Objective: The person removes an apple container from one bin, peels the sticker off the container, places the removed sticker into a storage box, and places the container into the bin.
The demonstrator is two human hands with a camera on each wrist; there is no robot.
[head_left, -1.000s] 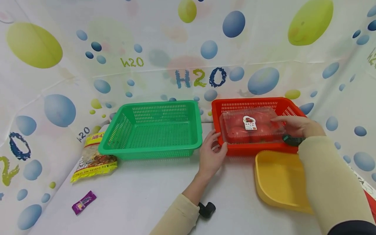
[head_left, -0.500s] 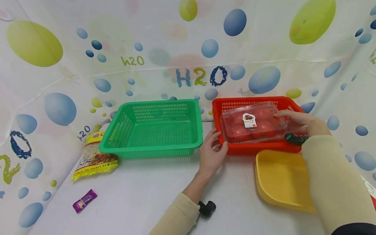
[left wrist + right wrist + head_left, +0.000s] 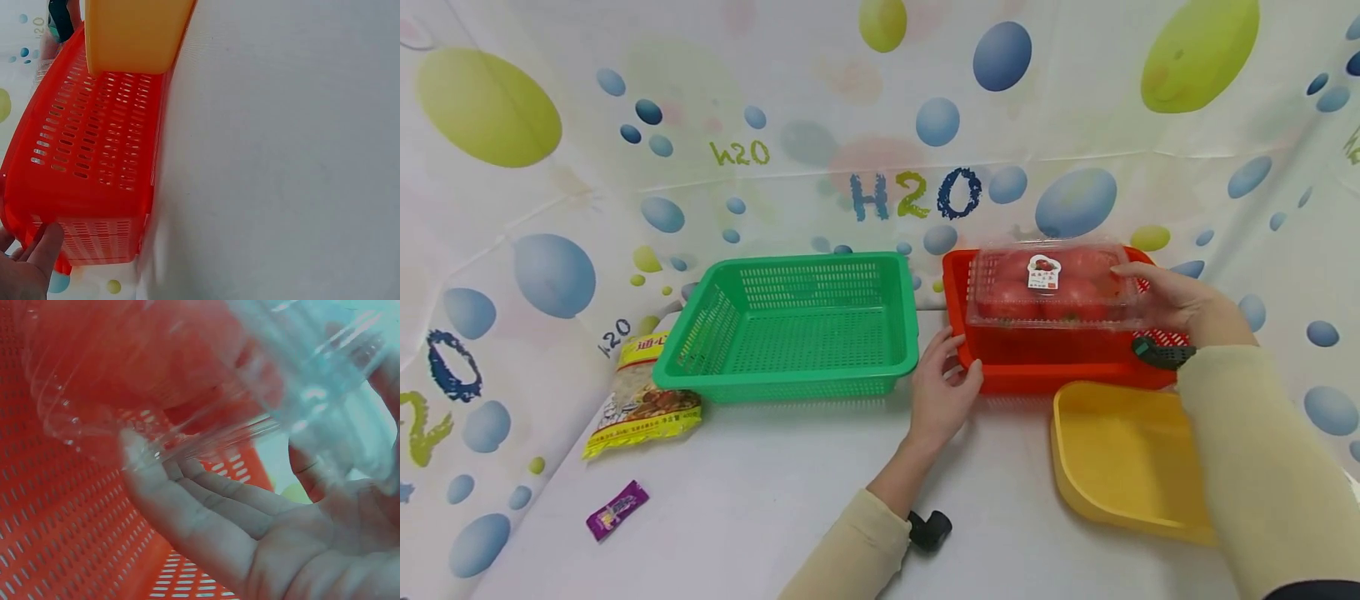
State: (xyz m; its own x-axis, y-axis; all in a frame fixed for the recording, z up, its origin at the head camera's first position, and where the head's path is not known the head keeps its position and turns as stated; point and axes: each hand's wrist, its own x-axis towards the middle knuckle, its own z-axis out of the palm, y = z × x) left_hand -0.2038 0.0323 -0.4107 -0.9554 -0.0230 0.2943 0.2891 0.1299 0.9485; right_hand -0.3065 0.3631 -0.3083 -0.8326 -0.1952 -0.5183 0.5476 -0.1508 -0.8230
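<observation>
Half a second ago I had the pack (image 3: 1047,302) slanting in the red basket (image 3: 1067,379); now I see it higher and farther back, over the basket's rear part. Its long axis runs left to right, nearly along the basket's long side, label (image 3: 1043,272) facing up toward my head camera. My right hand (image 3: 1183,302) grips its right end; my left hand's (image 3: 942,390) curved fingers still hold the basket's near-left corner.

Cream sleeves (image 3: 1270,475) are ending in plain cuffs (image 3: 883,533). A black device (image 3: 931,532) is showing beside the left, a green-tipped one (image 3: 1161,353) beside the right.
</observation>
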